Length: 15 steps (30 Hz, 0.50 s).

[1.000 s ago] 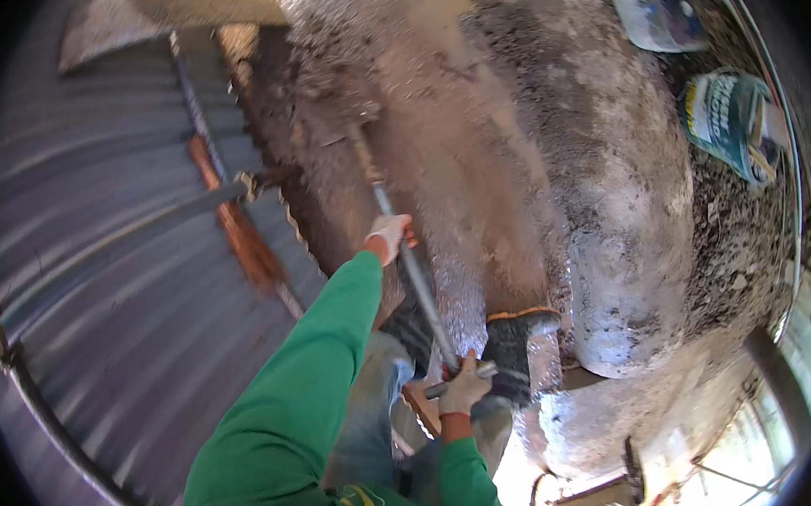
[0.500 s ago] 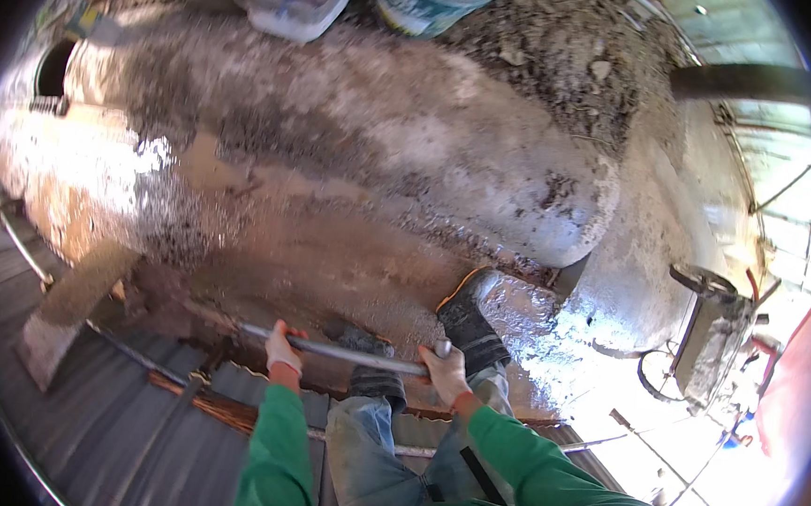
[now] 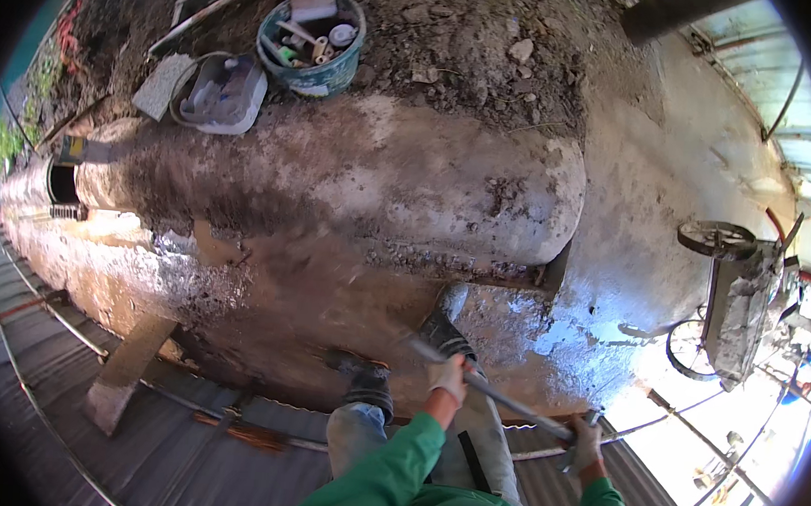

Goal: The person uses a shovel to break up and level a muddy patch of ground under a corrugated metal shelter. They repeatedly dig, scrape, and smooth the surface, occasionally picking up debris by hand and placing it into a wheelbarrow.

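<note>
A grey-shafted tool [image 3: 519, 406] slants over the muddy ground [image 3: 290, 287] at near centre, likely stiff and fairly heavy (its far left end looks too blurred to name), best held with left hand [image 3: 450, 378] wrapped partway along, right hand [image 3: 585, 444] clasping its near right end.

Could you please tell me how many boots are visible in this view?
2: the left boot, below the jeans' left leg, and the right boot, farther forward, just beyond the left hand. No others show.
</note>
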### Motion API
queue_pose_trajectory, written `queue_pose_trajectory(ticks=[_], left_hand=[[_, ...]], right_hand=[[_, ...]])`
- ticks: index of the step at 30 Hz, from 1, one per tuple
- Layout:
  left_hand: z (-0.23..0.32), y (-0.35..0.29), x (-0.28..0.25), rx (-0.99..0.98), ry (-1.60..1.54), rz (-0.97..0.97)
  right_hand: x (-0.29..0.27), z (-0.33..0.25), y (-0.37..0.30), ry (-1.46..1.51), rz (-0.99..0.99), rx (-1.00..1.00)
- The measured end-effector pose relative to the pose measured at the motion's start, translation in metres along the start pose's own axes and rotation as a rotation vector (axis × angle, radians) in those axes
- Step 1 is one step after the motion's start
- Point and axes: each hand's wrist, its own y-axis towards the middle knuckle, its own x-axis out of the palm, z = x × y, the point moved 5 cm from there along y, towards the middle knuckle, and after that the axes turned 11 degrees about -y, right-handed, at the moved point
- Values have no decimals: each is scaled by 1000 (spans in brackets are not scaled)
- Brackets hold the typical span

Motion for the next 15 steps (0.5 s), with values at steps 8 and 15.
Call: queue_pose_trajectory(ticks=[8,15], left_hand=[[8,9,291,325,443,-399],[3,-17,224,23,64,-293]], right_hand=[[-58,-69,74,249,-325,290],[-93,-138,105,-85,-112,38]])
